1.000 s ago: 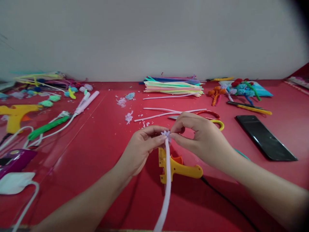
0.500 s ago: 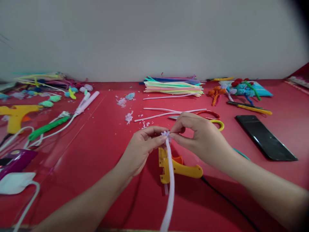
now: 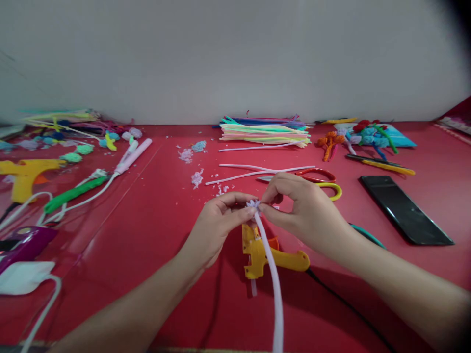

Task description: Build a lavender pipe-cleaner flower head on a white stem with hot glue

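Note:
A long pale lilac pipe cleaner (image 3: pixel 272 274) runs from my fingertips down toward the bottom edge, with a small spiky lilac tuft (image 3: pixel 253 203) at its upper end. My left hand (image 3: pixel 224 220) pinches the tuft between thumb and fingers. From the other side, my right hand (image 3: pixel 298 201) is closed in a pinch at the tuft's right edge. Below both hands a yellow glue gun (image 3: pixel 257 255) lies on the red table (image 3: pixel 154 235), a clear glue stick poking out of its back. Behind my right hand, scissors (image 3: pixel 333 191) with red and yellow handles are partly hidden.
Loose lilac pipe cleaners (image 3: pixel 243 175) and a multicoloured bundle (image 3: pixel 263 133) lie toward the wall. Lilac clippings (image 3: pixel 196 178) are scattered left of them. A black phone (image 3: pixel 405 208) rests at right. Far left are another glue gun (image 3: pixel 25 176), cords and a pink hot tool (image 3: pixel 133 156).
The lower length of the lilac pipe cleaner has swung to the right. Both hands stay nearly where they were, pinching at the tuft.

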The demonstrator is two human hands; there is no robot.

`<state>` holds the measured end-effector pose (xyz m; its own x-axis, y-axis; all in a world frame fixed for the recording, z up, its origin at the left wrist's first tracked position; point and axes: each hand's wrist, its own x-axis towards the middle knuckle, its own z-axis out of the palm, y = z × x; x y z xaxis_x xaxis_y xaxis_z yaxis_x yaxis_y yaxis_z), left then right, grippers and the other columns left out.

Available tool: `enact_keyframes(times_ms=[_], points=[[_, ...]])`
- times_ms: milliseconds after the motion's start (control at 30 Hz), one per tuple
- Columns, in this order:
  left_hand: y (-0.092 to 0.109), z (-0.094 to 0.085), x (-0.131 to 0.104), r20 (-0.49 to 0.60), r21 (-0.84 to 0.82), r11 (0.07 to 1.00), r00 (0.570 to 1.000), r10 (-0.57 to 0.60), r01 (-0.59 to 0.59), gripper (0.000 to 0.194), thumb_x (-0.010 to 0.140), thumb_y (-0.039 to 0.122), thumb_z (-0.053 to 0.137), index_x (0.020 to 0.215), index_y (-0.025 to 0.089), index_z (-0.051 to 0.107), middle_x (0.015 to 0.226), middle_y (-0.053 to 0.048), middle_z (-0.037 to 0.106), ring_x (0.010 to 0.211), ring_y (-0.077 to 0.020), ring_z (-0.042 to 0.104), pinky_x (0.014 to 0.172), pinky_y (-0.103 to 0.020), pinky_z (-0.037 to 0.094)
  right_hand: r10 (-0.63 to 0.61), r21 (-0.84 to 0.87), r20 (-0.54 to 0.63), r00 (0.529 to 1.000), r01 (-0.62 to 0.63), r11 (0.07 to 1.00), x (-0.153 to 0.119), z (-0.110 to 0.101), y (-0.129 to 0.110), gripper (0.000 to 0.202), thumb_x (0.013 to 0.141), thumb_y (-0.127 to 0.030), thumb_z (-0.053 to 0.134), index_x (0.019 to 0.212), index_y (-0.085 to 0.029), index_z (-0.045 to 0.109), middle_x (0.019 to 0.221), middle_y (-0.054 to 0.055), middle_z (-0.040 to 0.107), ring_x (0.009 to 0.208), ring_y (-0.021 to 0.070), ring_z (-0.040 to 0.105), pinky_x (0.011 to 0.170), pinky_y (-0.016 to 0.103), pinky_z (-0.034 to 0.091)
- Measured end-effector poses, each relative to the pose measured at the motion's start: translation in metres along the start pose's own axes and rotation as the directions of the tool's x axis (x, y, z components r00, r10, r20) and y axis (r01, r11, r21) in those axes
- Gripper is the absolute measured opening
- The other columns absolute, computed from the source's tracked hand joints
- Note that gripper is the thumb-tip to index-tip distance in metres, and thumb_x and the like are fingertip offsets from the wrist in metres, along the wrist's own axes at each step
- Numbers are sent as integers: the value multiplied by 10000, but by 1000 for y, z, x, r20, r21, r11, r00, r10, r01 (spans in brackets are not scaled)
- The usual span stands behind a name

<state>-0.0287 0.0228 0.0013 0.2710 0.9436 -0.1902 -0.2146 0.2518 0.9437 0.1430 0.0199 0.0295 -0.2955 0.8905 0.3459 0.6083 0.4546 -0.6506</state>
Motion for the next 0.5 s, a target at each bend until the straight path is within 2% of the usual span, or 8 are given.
enact_keyframes(times_ms=[233,367,500], points=[[-1,0,0,-3,-11,1000,1000,0,-1,172,684,193,757,838,142,701,764,-26,685,710,-139,630,733,-269,499,6,-15,7,1000,-6,1000,0,2,0,116,776,-134,595,689,-190,541,727,-1,578,712,142,530,661,281,409],[-1,0,2,13,-67,997,999,-38,39,154,688,176,749,830,138,703,756,-20,684,681,-129,635,725,-264,506,-28,-24,-16,999,27,999,1,-1,-1,93,784,-151,605,708,-183,563,736,1,569,717,137,527,677,280,413],[1,-3,3,55,-145,986,996,-75,82,118,710,170,730,818,131,703,764,-24,690,648,-105,631,687,-224,505,31,3,-44,999,-30,1000,2,-9,-2,65,797,-182,611,742,-196,580,756,-1,579,698,135,535,641,272,416]])
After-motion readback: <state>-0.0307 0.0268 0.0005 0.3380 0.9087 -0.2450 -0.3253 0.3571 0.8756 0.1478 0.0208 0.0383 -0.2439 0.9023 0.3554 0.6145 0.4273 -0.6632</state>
